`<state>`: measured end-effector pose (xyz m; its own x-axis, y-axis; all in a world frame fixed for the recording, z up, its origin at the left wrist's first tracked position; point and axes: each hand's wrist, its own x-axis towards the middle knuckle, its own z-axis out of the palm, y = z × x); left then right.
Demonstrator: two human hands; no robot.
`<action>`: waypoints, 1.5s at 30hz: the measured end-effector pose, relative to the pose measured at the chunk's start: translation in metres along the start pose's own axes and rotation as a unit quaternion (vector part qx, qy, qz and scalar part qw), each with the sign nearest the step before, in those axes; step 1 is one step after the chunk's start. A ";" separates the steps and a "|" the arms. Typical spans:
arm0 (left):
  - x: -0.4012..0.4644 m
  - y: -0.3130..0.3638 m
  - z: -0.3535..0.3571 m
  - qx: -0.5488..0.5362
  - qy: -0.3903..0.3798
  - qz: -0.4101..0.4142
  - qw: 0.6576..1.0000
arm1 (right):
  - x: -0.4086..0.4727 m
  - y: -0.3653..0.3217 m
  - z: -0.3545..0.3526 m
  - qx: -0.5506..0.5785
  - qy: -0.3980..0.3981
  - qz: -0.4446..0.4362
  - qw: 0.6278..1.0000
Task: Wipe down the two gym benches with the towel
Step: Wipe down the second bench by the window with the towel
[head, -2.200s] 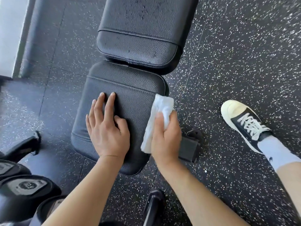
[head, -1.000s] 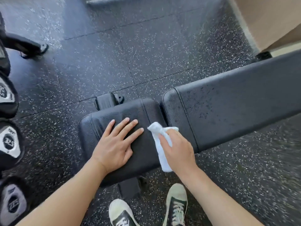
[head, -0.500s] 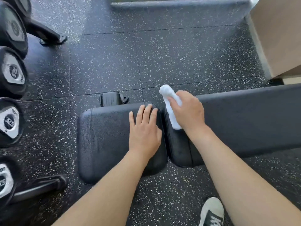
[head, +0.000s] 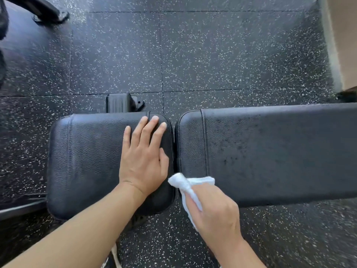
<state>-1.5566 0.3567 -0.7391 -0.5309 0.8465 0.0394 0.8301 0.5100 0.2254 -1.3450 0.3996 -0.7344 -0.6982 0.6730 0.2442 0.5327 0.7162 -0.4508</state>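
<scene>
From the head view, the seat pad (head: 92,161) is pressed flat by the left hand (head: 144,161), fingers straight, near the pad's right edge. The towel (head: 186,187) is held bunched in the right hand (head: 214,211) at the near left corner of the back pad (head: 270,151), where droplets are seen. Bunched so small, the towel may well leave streaks, and the gap between the pads could be missed.

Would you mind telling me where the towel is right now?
The white towel is in the right hand, at the long back pad's near left corner, beside the gap.
</scene>
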 end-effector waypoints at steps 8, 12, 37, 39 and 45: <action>-0.001 0.000 0.000 0.006 0.001 0.004 1.000 | 0.177 0.008 0.040 -0.059 0.065 0.085 0.992; 0.000 -0.001 0.001 0.013 0.001 0.001 1.000 | 0.176 0.006 0.037 -0.043 0.063 0.081 0.994; -0.001 -0.001 0.003 -0.005 0.007 0.002 1.000 | 0.110 -0.001 0.018 -0.002 0.014 -0.003 1.000; -0.001 -0.002 0.004 -0.008 0.012 0.007 1.000 | 0.080 0.003 0.007 0.014 -0.017 -0.034 0.999; 0.000 0.000 0.002 -0.003 0.016 0.007 1.000 | 0.108 0.066 -0.031 0.003 0.065 0.130 0.989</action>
<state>-1.5562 0.3566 -0.7412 -0.5251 0.8479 0.0736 0.8360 0.4977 0.2311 -1.3705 0.5258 -0.7112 -0.4711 0.8522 0.2276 0.6829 0.5157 -0.5174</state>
